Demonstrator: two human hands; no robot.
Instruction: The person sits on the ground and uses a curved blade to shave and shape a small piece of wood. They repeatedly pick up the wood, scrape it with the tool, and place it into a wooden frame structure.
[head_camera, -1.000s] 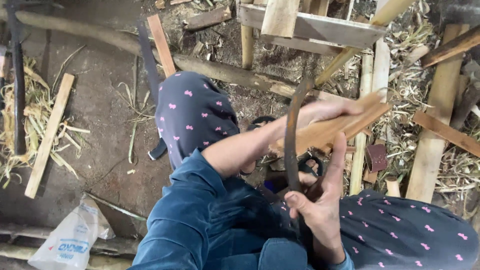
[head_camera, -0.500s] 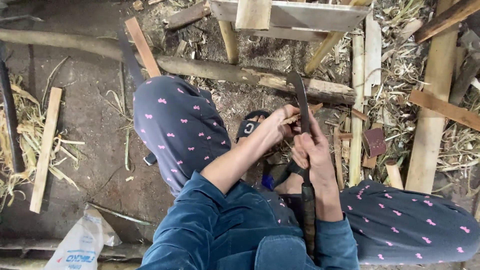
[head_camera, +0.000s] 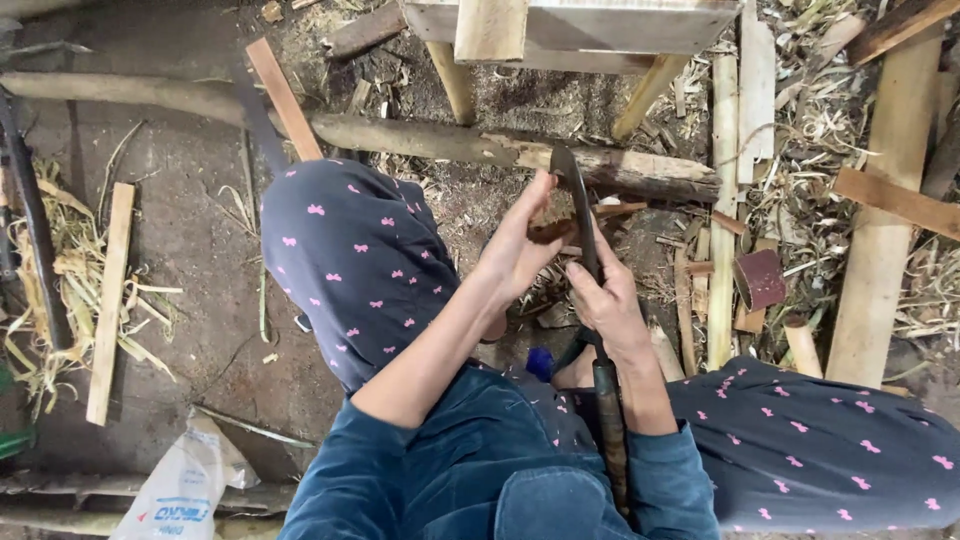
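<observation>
one knife (head_camera: 590, 300), gripped by right hand (head_camera: 608, 305); left hand (head_camera: 520, 245) pinches one wood piece (head_camera: 556, 228) beside the blade. one log (head_camera: 480, 148) just beyond.

Two hands (head_camera: 560, 265), one knife (head_camera: 585, 230)

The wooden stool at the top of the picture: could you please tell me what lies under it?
Under the wooden stool lie a rough log, dark soil and scattered shavings. Two splayed legs show; the seat hides the ground directly beneath it and any further legs.
</observation>
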